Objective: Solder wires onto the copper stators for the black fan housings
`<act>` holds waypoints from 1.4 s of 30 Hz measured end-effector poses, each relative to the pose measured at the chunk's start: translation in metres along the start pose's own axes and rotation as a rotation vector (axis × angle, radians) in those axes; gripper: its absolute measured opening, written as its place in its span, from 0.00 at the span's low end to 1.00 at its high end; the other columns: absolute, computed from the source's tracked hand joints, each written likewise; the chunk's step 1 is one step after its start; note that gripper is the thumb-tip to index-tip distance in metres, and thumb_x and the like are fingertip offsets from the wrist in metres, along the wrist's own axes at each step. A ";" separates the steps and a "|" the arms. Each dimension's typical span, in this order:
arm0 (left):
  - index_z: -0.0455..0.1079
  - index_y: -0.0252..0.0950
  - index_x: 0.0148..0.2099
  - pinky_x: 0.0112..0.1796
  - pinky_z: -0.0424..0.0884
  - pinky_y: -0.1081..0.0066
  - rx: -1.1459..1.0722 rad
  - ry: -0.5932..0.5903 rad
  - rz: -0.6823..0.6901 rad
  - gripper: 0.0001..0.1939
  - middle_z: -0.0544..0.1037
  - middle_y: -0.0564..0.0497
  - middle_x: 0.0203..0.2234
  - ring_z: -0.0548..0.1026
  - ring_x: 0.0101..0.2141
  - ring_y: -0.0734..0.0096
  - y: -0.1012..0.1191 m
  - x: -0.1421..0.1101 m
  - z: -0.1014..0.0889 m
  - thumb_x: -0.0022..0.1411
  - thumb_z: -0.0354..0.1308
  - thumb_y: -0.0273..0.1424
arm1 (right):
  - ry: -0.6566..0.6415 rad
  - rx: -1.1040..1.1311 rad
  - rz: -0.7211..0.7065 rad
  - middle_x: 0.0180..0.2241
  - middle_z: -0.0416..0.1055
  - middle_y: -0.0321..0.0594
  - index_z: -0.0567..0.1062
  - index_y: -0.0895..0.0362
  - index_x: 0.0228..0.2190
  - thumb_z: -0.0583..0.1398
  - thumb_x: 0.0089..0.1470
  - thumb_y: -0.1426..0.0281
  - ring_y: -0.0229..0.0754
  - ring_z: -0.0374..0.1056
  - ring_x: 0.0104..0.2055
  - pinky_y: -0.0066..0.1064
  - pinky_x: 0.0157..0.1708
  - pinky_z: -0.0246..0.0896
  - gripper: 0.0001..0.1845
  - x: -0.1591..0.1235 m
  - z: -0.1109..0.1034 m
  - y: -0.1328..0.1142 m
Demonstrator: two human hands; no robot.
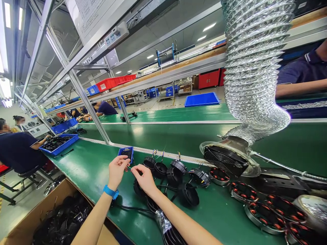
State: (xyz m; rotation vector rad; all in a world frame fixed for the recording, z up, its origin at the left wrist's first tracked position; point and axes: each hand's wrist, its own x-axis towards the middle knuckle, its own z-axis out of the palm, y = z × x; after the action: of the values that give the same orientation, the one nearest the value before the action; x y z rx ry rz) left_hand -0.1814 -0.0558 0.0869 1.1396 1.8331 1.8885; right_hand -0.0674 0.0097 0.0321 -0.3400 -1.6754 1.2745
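Observation:
My left hand (pixel 117 170) and my right hand (pixel 145 177) meet over the green bench (pixel 97 166), both with fingers pinched on thin wires (pixel 129 167) that run between them. A blue band (pixel 110 192) sits on my left wrist. Just beyond the fingers stands a small blue tray (pixel 126 152) of tiny parts. Several round black parts (pixel 176 170) with short leads lie to the right of my right hand. A bundle of black cables (pixel 163 221) runs under my right forearm.
A silver flexible duct (pixel 252 68) ends in a fan hood (pixel 227 158) at the right. Round coils with red windings (pixel 255 195) lie below it. A cardboard box (pixel 51 217) of black parts stands at lower left. Seated people work at the left beside a blue bin (pixel 60 143).

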 end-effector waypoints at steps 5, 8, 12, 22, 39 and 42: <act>0.73 0.32 0.39 0.22 0.67 0.77 0.015 0.009 0.023 0.18 0.76 0.53 0.19 0.70 0.19 0.77 0.002 0.000 -0.003 0.50 0.68 0.39 | 0.004 0.007 0.018 0.25 0.71 0.38 0.77 0.58 0.25 0.57 0.55 0.66 0.39 0.64 0.28 0.29 0.29 0.56 0.13 0.000 0.000 0.000; 0.73 0.31 0.40 0.22 0.67 0.77 0.021 -0.002 0.027 0.18 0.76 0.53 0.19 0.69 0.19 0.77 0.002 -0.001 -0.004 0.50 0.68 0.39 | 0.006 0.011 0.011 0.25 0.71 0.38 0.77 0.58 0.24 0.57 0.55 0.66 0.39 0.65 0.28 0.28 0.29 0.56 0.13 0.000 0.000 0.000; 0.74 0.32 0.39 0.22 0.67 0.77 0.029 -0.004 0.027 0.18 0.76 0.53 0.19 0.70 0.19 0.76 0.003 -0.004 -0.005 0.50 0.68 0.39 | 0.009 0.005 0.007 0.25 0.72 0.38 0.78 0.57 0.25 0.58 0.55 0.66 0.39 0.65 0.28 0.28 0.29 0.57 0.13 0.000 0.001 0.000; 0.74 0.32 0.38 0.21 0.66 0.76 0.035 0.003 0.030 0.18 0.75 0.53 0.18 0.71 0.19 0.75 0.005 -0.002 -0.002 0.49 0.68 0.39 | 0.005 0.000 0.005 0.25 0.72 0.38 0.78 0.57 0.25 0.57 0.55 0.66 0.40 0.65 0.28 0.29 0.29 0.57 0.13 0.000 -0.001 -0.002; 0.75 0.33 0.37 0.21 0.66 0.77 0.071 0.008 0.039 0.17 0.75 0.54 0.17 0.70 0.19 0.76 0.007 -0.005 0.000 0.49 0.68 0.40 | 0.012 0.003 0.014 0.24 0.71 0.37 0.78 0.57 0.24 0.58 0.55 0.68 0.39 0.64 0.27 0.29 0.29 0.57 0.12 0.000 -0.001 -0.004; 0.75 0.33 0.36 0.21 0.67 0.77 0.100 0.013 0.052 0.16 0.75 0.54 0.17 0.70 0.19 0.76 0.006 -0.005 0.001 0.50 0.67 0.40 | 0.010 0.005 0.015 0.24 0.71 0.37 0.78 0.57 0.24 0.58 0.55 0.68 0.40 0.65 0.28 0.29 0.29 0.57 0.12 0.000 -0.001 -0.003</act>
State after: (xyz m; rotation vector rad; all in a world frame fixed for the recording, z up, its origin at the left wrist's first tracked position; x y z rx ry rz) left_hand -0.1756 -0.0598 0.0909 1.2220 1.9421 1.8547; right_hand -0.0656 0.0090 0.0352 -0.3555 -1.6641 1.2857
